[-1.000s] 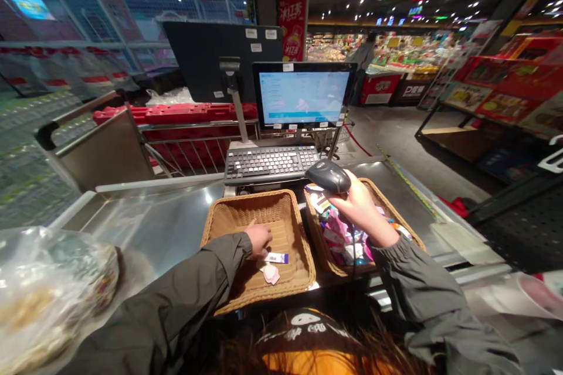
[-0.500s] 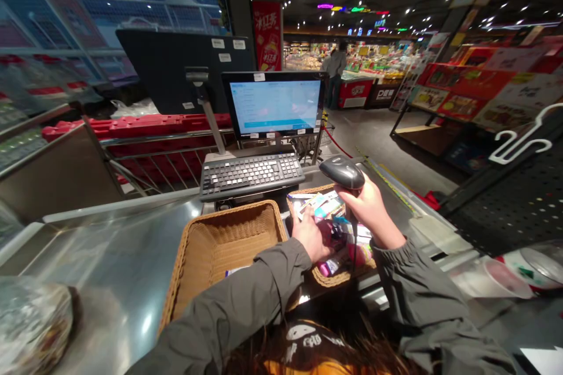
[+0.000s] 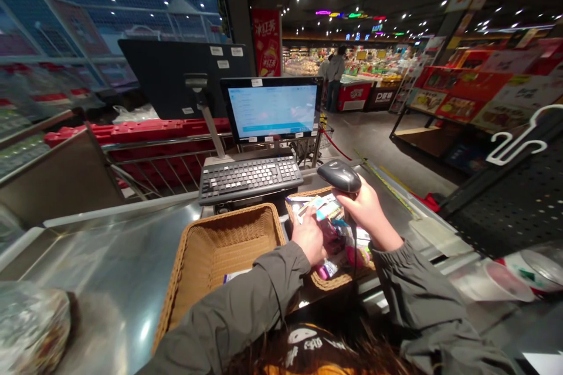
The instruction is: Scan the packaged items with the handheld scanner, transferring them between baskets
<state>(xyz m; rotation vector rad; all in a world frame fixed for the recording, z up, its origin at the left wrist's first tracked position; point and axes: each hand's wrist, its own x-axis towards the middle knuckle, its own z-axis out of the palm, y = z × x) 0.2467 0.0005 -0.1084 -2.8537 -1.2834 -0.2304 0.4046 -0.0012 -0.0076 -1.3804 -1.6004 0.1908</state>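
Note:
My right hand (image 3: pixel 367 211) is closed round the grip of a dark handheld barcode scanner (image 3: pixel 339 176), held above the right wicker basket (image 3: pixel 328 281). That basket is full of small colourful packets (image 3: pixel 328 209). My left hand (image 3: pixel 309 240) reaches into it with fingers curled among the packets; what it grips is hidden. The left wicker basket (image 3: pixel 206 246) beside it holds a small white-and-blue packet (image 3: pixel 233 276) near its bottom.
A keyboard (image 3: pixel 250 177) and a lit screen (image 3: pixel 273 109) stand behind the baskets on the steel counter (image 3: pixel 109 258). A clear bag of goods (image 3: pixel 30 328) lies at the near left. Red barriers (image 3: pixel 145 129) and a rail run behind. A person (image 3: pixel 334 73) stands far back.
My left hand left the left basket, where it put down a small packet, and moved into the right basket. The scanner hand stayed over the right basket. The view shifted left.

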